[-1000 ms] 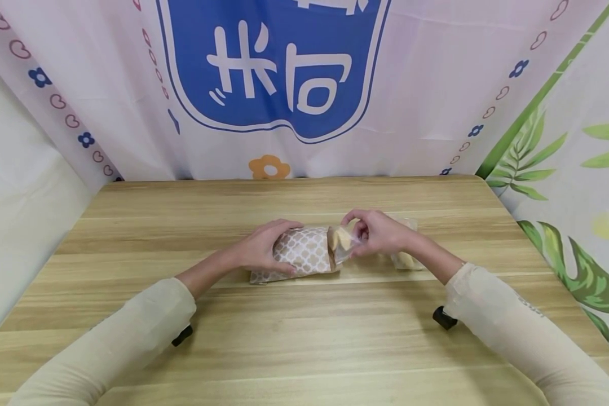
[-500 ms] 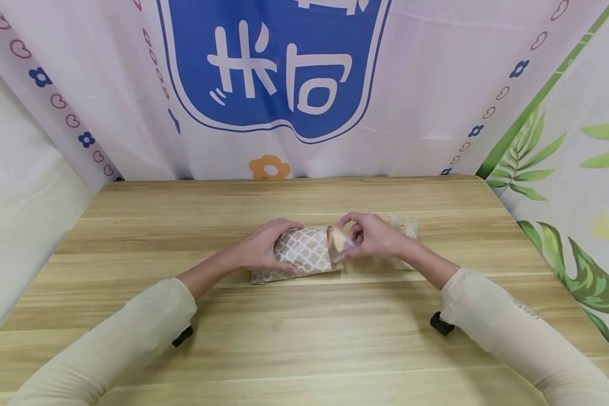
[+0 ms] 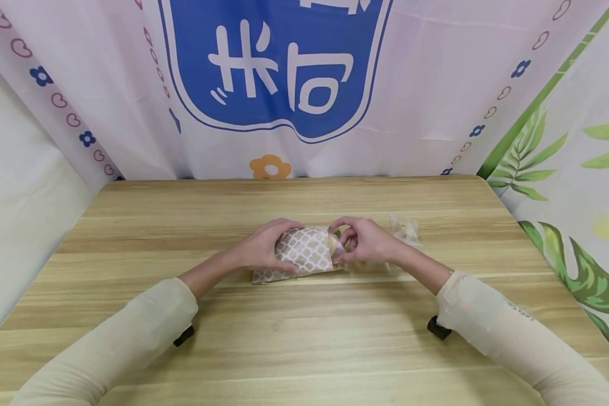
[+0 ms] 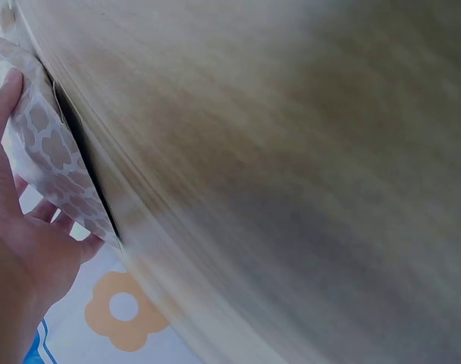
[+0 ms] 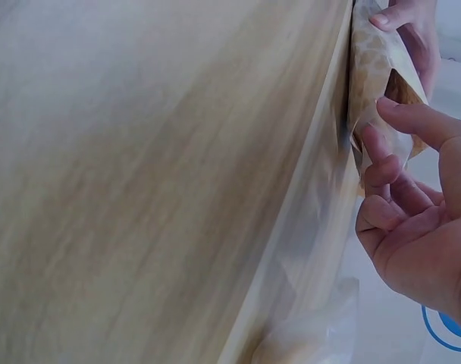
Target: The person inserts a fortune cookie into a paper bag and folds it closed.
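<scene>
A tan paper bag [image 3: 307, 251] with a white lattice pattern lies on the table, its mouth towards the right. My left hand [image 3: 264, 248] grips it from the left, thumb on the near side and fingers on the far side; the left wrist view shows the same hold on the bag [image 4: 52, 148]. At the mouth, my right hand [image 3: 367, 239] pinches a small clear packet [image 3: 336, 246] with pale yellow contents, which sits mostly inside the bag. In the right wrist view, the curled fingers [image 5: 382, 178] partly hide that packet.
Another clear packet [image 3: 406, 228] with pale contents lies behind the right wrist; the right wrist view shows a clear packet [image 5: 310, 337] at its lower edge. The wooden table [image 3: 284, 338] ends at a printed curtain [image 3: 426, 101].
My right hand has moved left towards the bag, and its packet has slid deeper into the mouth. More of the other packet shows behind the wrist. My left hand keeps its hold.
</scene>
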Tool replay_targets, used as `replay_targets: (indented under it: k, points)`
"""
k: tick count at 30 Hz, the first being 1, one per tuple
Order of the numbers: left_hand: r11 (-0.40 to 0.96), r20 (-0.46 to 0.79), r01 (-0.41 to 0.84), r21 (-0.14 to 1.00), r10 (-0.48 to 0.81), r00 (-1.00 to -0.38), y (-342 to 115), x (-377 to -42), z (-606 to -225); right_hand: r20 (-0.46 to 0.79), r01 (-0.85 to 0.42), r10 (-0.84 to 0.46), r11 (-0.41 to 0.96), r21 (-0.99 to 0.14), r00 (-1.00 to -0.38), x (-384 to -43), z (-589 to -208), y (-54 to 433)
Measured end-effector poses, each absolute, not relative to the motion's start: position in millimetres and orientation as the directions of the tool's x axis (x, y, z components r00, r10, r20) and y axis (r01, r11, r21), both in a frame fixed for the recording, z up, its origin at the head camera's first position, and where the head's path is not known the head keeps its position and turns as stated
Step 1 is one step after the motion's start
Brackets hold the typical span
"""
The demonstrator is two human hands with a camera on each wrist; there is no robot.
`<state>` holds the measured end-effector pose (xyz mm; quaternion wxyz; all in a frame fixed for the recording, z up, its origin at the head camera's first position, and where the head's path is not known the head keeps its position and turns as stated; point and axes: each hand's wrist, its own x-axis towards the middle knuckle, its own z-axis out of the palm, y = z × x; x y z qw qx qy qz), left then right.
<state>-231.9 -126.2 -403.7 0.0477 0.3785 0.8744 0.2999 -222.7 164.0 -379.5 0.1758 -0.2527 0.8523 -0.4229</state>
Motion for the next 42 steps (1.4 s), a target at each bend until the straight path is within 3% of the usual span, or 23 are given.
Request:
replay_targets:
  k: [15, 30, 42]
  points:
    - [0.522, 0.154, 0.641, 0.562, 0.695, -0.702, -126.1, -233.4, -405.5, -0.089, -0.217, -0.52, 0.499, -0.839, -0.85, -218.5, -382.5, 159.4]
    - [0.518, 0.158, 0.641, 0.567, 0.695, -0.701, -126.0, -233.2, -405.6, -0.069, -0.22, -0.543, 0.449, -0.866, -0.837, -217.9, -386.2, 158.8]
    - [0.529, 0.141, 0.629, 0.57, 0.691, -0.709, -126.6, -233.0, -405.9, -0.101, -0.134, -0.425, 0.489, -0.862, -0.9, -215.2, -388.8, 148.8]
